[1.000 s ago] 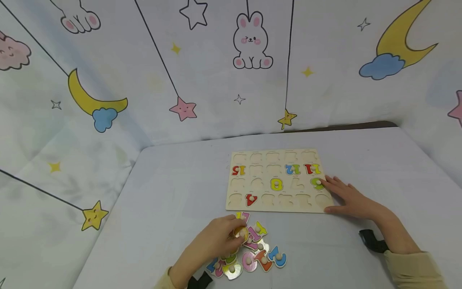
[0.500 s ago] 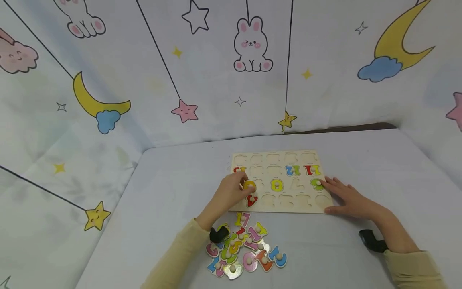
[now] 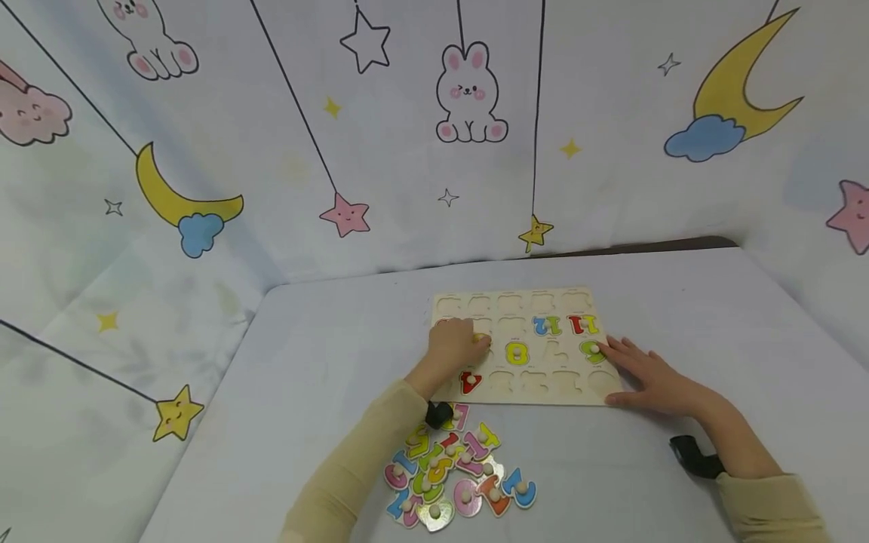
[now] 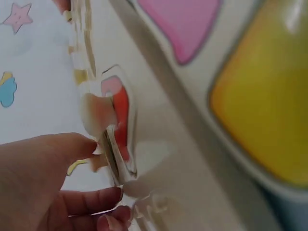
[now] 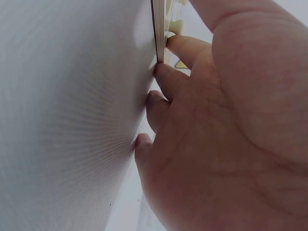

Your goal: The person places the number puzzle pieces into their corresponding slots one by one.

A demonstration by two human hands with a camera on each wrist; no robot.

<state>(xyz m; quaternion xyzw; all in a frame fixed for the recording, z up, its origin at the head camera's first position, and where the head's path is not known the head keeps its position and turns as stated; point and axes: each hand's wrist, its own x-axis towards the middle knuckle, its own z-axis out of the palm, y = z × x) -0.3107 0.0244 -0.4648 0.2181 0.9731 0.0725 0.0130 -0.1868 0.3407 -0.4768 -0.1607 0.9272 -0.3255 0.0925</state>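
Observation:
My left hand pinches a yellow-orange knobbed number piece over the left part of a wooden number puzzle board. Its fingers hide most of the piece. In the left wrist view, the thumb and fingers of the left hand hold it edge-on, tilted, beside the red 4. My right hand lies with fingers extended at the board's right edge, a fingertip by the green piece. The right wrist view shows the right hand touching the board edge.
In front of the board lies a loose pile of colourful knobbed number pieces, partly under the left forearm. The board also bears a yellow 8, a 12 and an 11. A white printed cloth hangs behind the table.
My left hand has carried the yellow-orange piece from the pile up to the board, and its fingers have since turned down over the board's left side. The right hand has stayed in place.

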